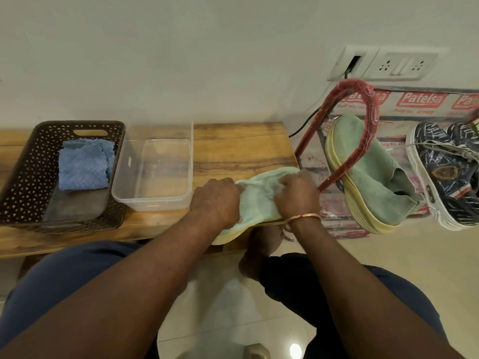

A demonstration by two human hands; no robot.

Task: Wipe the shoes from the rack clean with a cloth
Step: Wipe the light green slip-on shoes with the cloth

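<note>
A pale green knit shoe with a yellow sole lies at the right front corner of the wooden table, partly over its edge. My left hand grips its near end with curled fingers. My right hand, with a copper bangle at the wrist, grips the upper further right. I cannot tell if a cloth lies under that hand. A folded blue cloth rests in the brown basket at the left. The matching green shoe leans on the red rack.
A clear plastic container stands between the basket and my hands. Dark blue patterned sneakers sit on the rack at far right. A wall socket with a black cable is behind the rack. My knees and the tiled floor are below.
</note>
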